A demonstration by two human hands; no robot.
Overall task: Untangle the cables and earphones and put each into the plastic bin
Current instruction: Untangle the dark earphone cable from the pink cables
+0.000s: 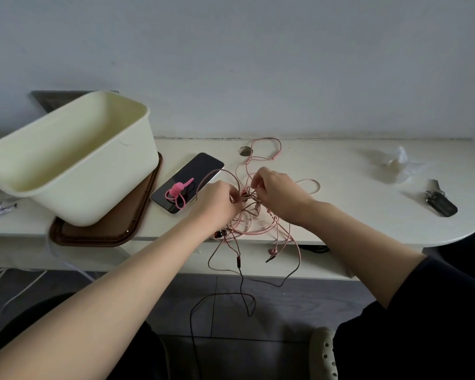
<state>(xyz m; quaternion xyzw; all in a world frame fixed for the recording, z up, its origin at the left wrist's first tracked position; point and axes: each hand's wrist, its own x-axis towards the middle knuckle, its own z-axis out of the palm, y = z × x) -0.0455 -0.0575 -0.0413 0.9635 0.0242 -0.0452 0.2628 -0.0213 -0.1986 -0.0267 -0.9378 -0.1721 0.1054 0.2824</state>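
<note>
Left hand (217,201) & right hand (274,193) each pinched the tangled pink and dark thin cables (258,226) on the off-white counter (340,193); cream plastic bin (74,160) sat left.

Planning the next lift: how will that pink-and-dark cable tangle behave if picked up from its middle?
Likely floppy: the cable tangle droops in loops over the table edge. Probably light: thin strands. Ends may snag, since strands cross at the knot the left hand and right hand pinch.

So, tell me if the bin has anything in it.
Empty: the plastic bin shows bare inner walls; left hand and right hand grip the cables.
</note>
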